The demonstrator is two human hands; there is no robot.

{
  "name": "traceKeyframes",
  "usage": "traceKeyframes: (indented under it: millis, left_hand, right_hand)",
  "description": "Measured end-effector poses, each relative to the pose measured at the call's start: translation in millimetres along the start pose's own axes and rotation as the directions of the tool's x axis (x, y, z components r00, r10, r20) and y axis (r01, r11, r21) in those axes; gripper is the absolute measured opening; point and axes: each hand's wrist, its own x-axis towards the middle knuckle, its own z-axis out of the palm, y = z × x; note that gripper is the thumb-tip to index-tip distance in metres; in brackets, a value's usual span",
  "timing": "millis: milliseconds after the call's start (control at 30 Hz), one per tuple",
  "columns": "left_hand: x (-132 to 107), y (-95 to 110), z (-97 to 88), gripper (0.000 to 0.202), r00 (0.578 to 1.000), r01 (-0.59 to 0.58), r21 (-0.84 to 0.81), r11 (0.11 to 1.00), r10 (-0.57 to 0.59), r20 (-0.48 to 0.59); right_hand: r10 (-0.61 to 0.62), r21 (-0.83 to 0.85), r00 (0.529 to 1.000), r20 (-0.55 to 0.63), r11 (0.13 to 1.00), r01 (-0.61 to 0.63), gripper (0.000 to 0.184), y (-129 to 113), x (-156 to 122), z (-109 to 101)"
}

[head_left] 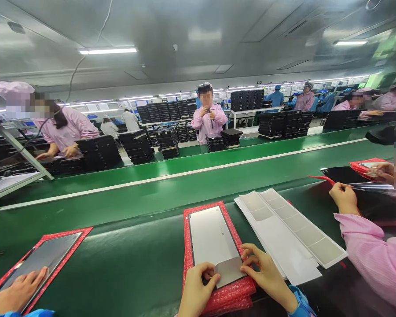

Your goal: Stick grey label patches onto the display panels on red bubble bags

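Observation:
A white flat panel with a dark border [213, 233] lies on a red bubble-wrap bag [229, 297] in front of me. Over the panel's near end is a grey rectangular sticker [231, 269]. My left hand [198, 288] pinches the sticker's left edge between thumb and finger. At its right edge, my right hand [265, 270] grips it the same way. To the right of my right hand, white sheets bearing rows of grey stickers [293, 220] lie on the dark green work surface; part of one sheet is bare.
At left, a co-worker's hand [20, 290] rests on another panel [49, 253]. A pink-sleeved co-worker [369, 246] handles clear film at right. A green conveyor [191, 171] runs across; stacks of black panels [100, 152] line its far side, with several people beyond.

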Motion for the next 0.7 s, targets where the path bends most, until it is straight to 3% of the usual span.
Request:
traceKeyframes:
  millis: [333,700]
  left_hand:
    - [-1,-8,2.1,0.015,0.999,-0.002,0.017,1.000,0.003,-0.038]
    - [-1,-10,3.3,0.014,0.999,-0.007,0.020,1.000,0.008,-0.051]
  right_hand:
    - [-0.069,-0.090,0.997,-0.025,0.994,0.066,0.036,24,-3,2]
    - [-0.110,-0.141,0.994,-0.026,0.984,0.106,0.033,25,-3,1]
